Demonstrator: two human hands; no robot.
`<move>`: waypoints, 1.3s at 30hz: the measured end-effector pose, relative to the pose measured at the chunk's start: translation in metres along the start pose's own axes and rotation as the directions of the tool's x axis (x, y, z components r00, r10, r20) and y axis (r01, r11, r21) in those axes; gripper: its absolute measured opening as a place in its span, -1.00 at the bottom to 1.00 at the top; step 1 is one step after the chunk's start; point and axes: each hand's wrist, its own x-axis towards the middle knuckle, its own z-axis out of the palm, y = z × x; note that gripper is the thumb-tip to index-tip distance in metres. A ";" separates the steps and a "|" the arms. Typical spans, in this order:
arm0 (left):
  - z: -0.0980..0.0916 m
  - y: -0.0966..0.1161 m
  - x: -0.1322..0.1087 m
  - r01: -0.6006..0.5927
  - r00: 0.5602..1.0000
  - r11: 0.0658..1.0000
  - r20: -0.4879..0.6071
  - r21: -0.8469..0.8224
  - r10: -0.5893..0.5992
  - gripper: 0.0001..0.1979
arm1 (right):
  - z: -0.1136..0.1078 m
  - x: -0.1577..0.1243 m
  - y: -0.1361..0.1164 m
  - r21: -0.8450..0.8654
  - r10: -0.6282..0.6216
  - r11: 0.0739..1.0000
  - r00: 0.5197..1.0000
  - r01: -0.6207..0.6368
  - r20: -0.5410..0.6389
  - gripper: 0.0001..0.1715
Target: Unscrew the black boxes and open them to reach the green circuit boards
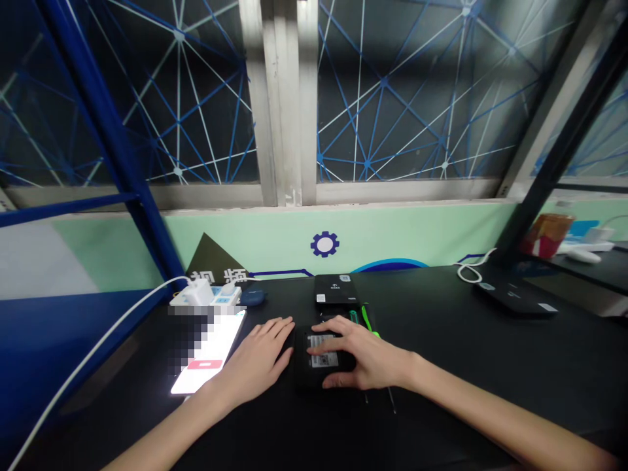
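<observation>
A small black box (320,358) with a white label lies on the black table (441,366) in front of me. My right hand (360,356) rests flat on its right half, fingers stretched over the label. My left hand (260,363) lies open against the box's left edge, fingers pointing toward the wall. A second black box (336,291) sits just behind. Green-handled screwdrivers (367,319) lie beside my right hand, their thin shafts showing under my wrist.
A lit phone (210,356) lies left of my left hand. Behind it sit a white power strip (206,296) with a white cable and a small dark blue object (252,297). A flat black device (515,297) and a coiled white cable lie at the far right.
</observation>
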 end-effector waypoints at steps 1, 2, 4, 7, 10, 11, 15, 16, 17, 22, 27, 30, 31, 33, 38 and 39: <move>0.000 0.001 0.000 -0.001 1.000 1.000 -0.003 -0.001 0.001 -0.51 | 0.000 0.000 0.000 0.000 0.002 1.000 1.000 -0.002 -0.002 -0.33; -0.001 0.001 0.000 -0.004 1.000 1.000 -0.009 -0.005 0.004 -0.51 | 0.000 -0.001 -0.001 0.000 0.006 1.000 1.000 -0.006 -0.004 -0.33; -0.001 0.001 0.001 -0.010 1.000 1.000 -0.020 -0.015 0.010 -0.51 | 0.000 -0.002 -0.002 0.008 0.016 1.000 1.000 -0.016 -0.003 -0.33; 0.000 -0.001 0.001 -0.011 1.000 1.000 -0.019 -0.019 0.010 -0.52 | 0.001 -0.003 -0.003 0.034 0.029 0.999 1.000 -0.029 -0.007 -0.33; 0.003 -0.004 0.000 -0.024 0.999 0.999 -0.030 -0.025 0.024 -0.51 | 0.000 -0.004 -0.003 0.055 0.030 0.998 0.999 -0.029 -0.022 -0.33; 0.004 -0.005 0.000 -0.033 0.999 0.999 -0.038 -0.028 0.032 -0.51 | 0.000 -0.004 -0.003 0.060 0.027 0.998 0.999 -0.025 -0.026 -0.33; 0.004 -0.007 -0.001 -0.044 0.998 0.999 -0.050 -0.029 0.043 -0.51 | -0.004 -0.005 0.001 0.059 -0.004 0.998 0.998 0.008 -0.059 -0.39; 0.004 -0.007 -0.001 -0.043 0.998 0.999 -0.047 -0.030 0.042 -0.51 | -0.005 -0.005 0.002 0.051 -0.013 0.999 0.998 0.017 -0.068 -0.41; 0.003 -0.007 -0.001 -0.043 0.998 0.999 -0.042 -0.032 0.042 -0.51 | -0.006 -0.005 0.004 0.041 -0.021 0.999 0.997 0.024 -0.076 -0.43; 0.003 -0.006 -0.001 -0.039 0.999 0.999 -0.016 -0.027 0.038 -0.50 | -0.008 -0.006 0.010 0.018 -0.038 0.999 0.995 0.040 -0.089 -0.45; 0.003 -0.006 -0.001 -0.036 0.999 0.999 -0.032 -0.031 0.035 -0.50 | -0.007 -0.005 0.013 0.023 -0.046 0.999 0.995 0.048 -0.085 -0.46; 0.003 -0.006 -0.001 -0.033 0.999 0.999 -0.025 -0.030 0.032 -0.50 | -0.006 -0.005 0.012 0.016 -0.059 0.998 0.994 0.060 -0.089 -0.44; 0.003 -0.007 -0.001 -0.032 0.999 0.999 -0.024 -0.031 0.031 -0.49 | -0.006 -0.005 0.012 0.014 -0.067 0.998 0.994 0.069 -0.091 -0.44; 0.002 -0.007 -0.001 -0.031 0.999 0.999 -0.021 -0.033 0.031 -0.49 | -0.007 -0.005 0.011 0.017 -0.083 0.996 0.992 0.085 -0.092 -0.44; -0.004 -0.001 -0.001 -0.037 0.998 0.998 -0.048 -0.055 0.034 -0.52 | -0.019 -0.007 0.013 -0.021 -0.066 0.998 0.977 0.063 -0.204 -0.64; -0.006 0.001 -0.001 -0.032 0.998 0.997 -0.050 -0.070 0.029 -0.52 | -0.022 -0.008 0.015 -0.055 -0.048 0.998 0.966 0.035 -0.253 -0.69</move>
